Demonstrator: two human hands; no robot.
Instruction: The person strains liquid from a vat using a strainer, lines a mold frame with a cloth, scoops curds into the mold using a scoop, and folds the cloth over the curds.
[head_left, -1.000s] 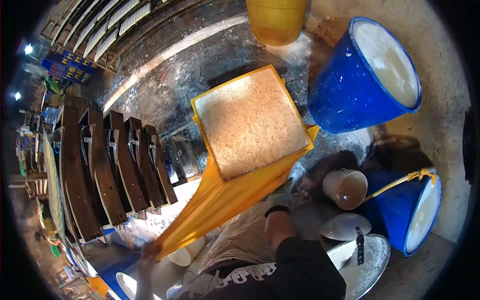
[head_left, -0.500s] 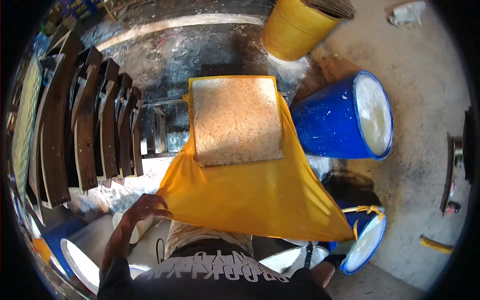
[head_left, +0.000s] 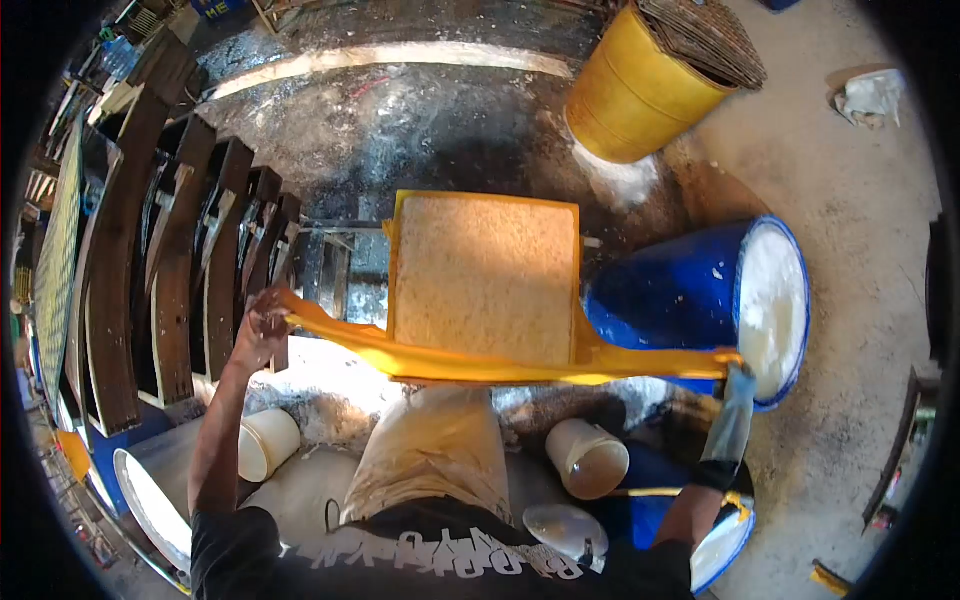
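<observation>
A square slab (head_left: 485, 270) with a pale, grainy surface lies in a yellow-edged frame in front of me. Yellow cloth (head_left: 480, 368) runs in a narrow stretched band across the slab's near edge. Its left end is gripped by my bare left hand (head_left: 268, 315), beside the dark wooden boxes. My right hand (head_left: 738, 380), in a pale glove, grips the right end near the rim of a blue barrel (head_left: 670, 290).
Dark wooden boxes (head_left: 170, 270) stand in a row at the left. At the upper right is a yellow barrel (head_left: 640, 95) with brown sheets on top. A white bucket (head_left: 587, 460), a metal basin (head_left: 565, 530) and another blue barrel (head_left: 655, 500) are near my right arm.
Both hands have moved up, away from my body. The cloth, spread wide toward me before, is now drawn into a taut band at the slab's near edge.
</observation>
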